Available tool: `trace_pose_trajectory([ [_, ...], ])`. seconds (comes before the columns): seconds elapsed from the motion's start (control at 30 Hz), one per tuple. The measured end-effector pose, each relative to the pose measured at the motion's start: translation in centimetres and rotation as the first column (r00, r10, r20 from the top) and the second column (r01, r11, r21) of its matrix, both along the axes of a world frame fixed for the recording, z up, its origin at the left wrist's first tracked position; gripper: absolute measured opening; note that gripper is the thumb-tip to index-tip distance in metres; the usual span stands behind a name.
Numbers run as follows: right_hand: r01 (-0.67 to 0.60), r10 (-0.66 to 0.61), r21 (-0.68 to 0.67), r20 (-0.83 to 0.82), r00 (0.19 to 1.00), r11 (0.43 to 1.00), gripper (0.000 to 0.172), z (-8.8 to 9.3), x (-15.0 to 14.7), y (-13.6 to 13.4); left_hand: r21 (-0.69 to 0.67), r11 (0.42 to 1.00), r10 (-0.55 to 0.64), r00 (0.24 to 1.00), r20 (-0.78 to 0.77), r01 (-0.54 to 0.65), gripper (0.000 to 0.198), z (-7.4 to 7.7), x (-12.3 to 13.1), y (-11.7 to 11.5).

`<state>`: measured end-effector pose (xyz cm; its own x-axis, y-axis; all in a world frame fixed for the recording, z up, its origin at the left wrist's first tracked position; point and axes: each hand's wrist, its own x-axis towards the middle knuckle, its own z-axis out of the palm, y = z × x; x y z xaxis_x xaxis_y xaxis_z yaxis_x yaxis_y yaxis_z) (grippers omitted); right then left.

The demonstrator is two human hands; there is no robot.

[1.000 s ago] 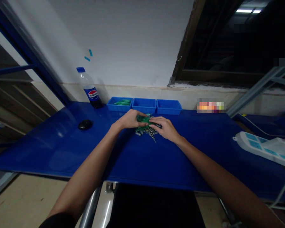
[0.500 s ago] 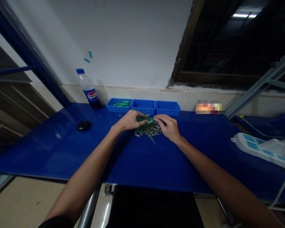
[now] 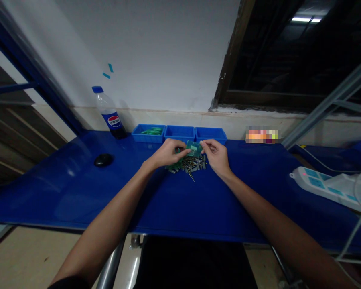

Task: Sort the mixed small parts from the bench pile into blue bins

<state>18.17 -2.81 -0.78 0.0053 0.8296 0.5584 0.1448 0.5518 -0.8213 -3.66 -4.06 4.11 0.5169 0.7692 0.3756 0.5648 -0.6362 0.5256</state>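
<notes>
Between my hands a small translucent green plastic packet (image 3: 194, 149) is spread out, with a paler patch on its face. My left hand (image 3: 169, 153) pinches its left side between thumb and fingers. At the packet's right edge, my right hand (image 3: 215, 154) grips it with thumb and fingertips. More green plastic shows under my left hand, partly hidden by it. Just below the packet lies a loose pile of small metal pieces (image 3: 193, 163), some thin and pointed like drill bits, others short grey cylinders.
Behind my hands stand three blue trays; the left tray (image 3: 148, 139) holds several green packets. A cola bottle (image 3: 113, 120) stands left of them, with a black rounded object (image 3: 103, 160) nearer me. At right lie a white power strip (image 3: 319, 182) and cable.
The green packet, crumpled before, is now raised and spread flat between my hands. My right hand has turned slightly, its fingers more curled. The view has shifted a little.
</notes>
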Motion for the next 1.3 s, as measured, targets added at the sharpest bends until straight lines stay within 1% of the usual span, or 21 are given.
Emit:
trace_pose_trajectory([
  [0.1, -0.073, 0.068, -0.068, -0.080, 0.994, 0.995, 0.027, -0.3, 0.0, 0.3, -0.122, 0.992, 0.034, 0.991, 0.127, -0.019, 0.046, -0.1, -0.4, 0.5],
  [0.17, -0.095, 0.083, -0.104, -0.113, 0.990, 0.990, 0.032, -0.5, 0.1, 0.5, -0.210, 0.974, 0.142, 0.949, 0.281, -0.084, 0.047, -0.3, -1.0, 1.1],
  [0.2, -0.096, 0.082, -0.119, -0.119, 0.990, 0.988, 0.034, -0.7, 0.2, 0.6, -0.251, 0.959, 0.219, 0.905, 0.365, -0.131, 0.045, -0.4, -1.3, 1.6],
  [0.23, -0.094, 0.079, -0.132, -0.116, 0.990, 0.987, 0.036, -0.8, 0.3, 0.7, -0.290, 0.939, 0.308, 0.833, 0.460, -0.187, 0.043, -0.6, -1.6, 2.0],
  [0.27, -0.092, 0.077, -0.142, -0.109, 0.991, 0.986, 0.037, -0.9, 0.3, 0.8, -0.341, 0.914, 0.386, 0.737, 0.555, -0.222, 0.042, -0.8, -2.0, 2.5],
  [0.33, -0.089, 0.076, -0.157, -0.091, 0.993, 0.984, 0.040, -1.2, 0.4, 0.9, -0.440, 0.862, 0.506, 0.467, 0.725, -0.250, 0.037, -1.1, -2.5, 3.2],
  [0.37, -0.092, 0.080, -0.164, -0.083, 0.993, 0.982, 0.041, -1.3, 0.4, 1.0, -0.474, 0.851, 0.525, 0.373, 0.765, -0.226, 0.034, -1.2, -2.8, 3.5],
  [0.4, -0.098, 0.086, -0.172, -0.077, 0.993, 0.980, 0.041, -1.4, 0.4, 1.0, -0.495, 0.848, 0.530, 0.304, 0.791, -0.191, 0.032, -1.3, -3.0, 3.7],
  [0.43, -0.105, 0.093, -0.178, -0.075, 0.993, 0.978, 0.042, -1.4, 0.4, 1.0, -0.507, 0.849, 0.529, 0.275, 0.803, -0.151, 0.032, -1.4, -3.2, 3.7],
  [0.47, -0.112, 0.100, -0.182, -0.075, 0.992, 0.977, 0.041, -1.5, 0.4, 1.0, -0.513, 0.850, 0.525, 0.279, 0.804, -0.121, 0.033, -1.4, -3.3, 3.7],
  [0.5, -0.120, 0.108, -0.184, -0.075, 0.991, 0.976, 0.041, -1.5, 0.4, 1.0, -0.513, 0.851, 0.521, 0.314, 0.793, -0.117, 0.034, -1.4, -3.5, 3.7],
  [0.53, -0.126, 0.115, -0.184, -0.074, 0.991, 0.975, 0.041, -1.5, 0.4, 1.0, -0.503, 0.852, 0.516, 0.384, 0.766, -0.142, 0.035, -1.4, -3.5, 3.5],
  [0.6, -0.131, 0.120, -0.182, -0.070, 0.990, 0.975, 0.040, -1.5, 0.4, 0.9, -0.418, 0.870, 0.483, 0.613, 0.625, -0.260, 0.036, -1.3, -3.7, 3.1],
  [0.63, -0.130, 0.120, -0.182, -0.067, 0.991, 0.975, 0.041, -1.5, 0.4, 0.9, -0.334, 0.890, 0.447, 0.740, 0.503, -0.310, 0.037, -1.3, -3.8, 2.9],
  [0.67, -0.128, 0.118, -0.183, -0.066, 0.991, 0.975, 0.041, -1.5, 0.4, 0.9, -0.245, 0.914, 0.395, 0.848, 0.354, -0.324, 0.039, -1.2, -3.8, 2.7],
  [0.7, -0.126, 0.116, -0.186, -0.066, 0.991, 0.974, 0.041, -1.5, 0.4, 0.8, -0.171, 0.938, 0.332, 0.923, 0.197, -0.301, 0.042, -1.1, -3.8, 2.5],
  [0.73, -0.125, 0.115, -0.189, -0.067, 0.991, 0.974, 0.042, -1.4, 0.4, 0.8, -0.123, 0.957, 0.270, 0.961, 0.056, -0.262, 0.046, -1.0, -3.9, 2.3],
  [0.8, -0.127, 0.116, -0.195, -0.067, 0.991, 0.973, 0.042, -1.4, 0.4, 0.8, -0.089, 0.976, 0.188, 0.973, -0.133, -0.201, 0.050, -0.9, -3.8, 2.0],
  [0.87, -0.131, 0.119, -0.196, -0.069, 0.990, 0.972, 0.041, -1.3, 0.4, 0.7, -0.073, 0.979, 0.173, 0.962, -0.213, -0.192, 0.049, -0.9, -3.7, 1.9],
  [1.07, -0.143, 0.133, -0.200, -0.060, 0.989, 0.969, 0.043, -1.4, 0.4, 0.7, -0.033, 0.972, 0.224, 0.965, -0.139, -0.231, 0.038, -1.3, -3.5, 2.1],
  [1.3, -0.148, 0.141, -0.200, -0.049, 0.989, 0.968, 0.043, -1.5, 0.4, 0.8, 0.029, 0.953, 0.303, 0.947, -0.111, -0.301, 0.039, -1.0, -2.3, 1.4],
])
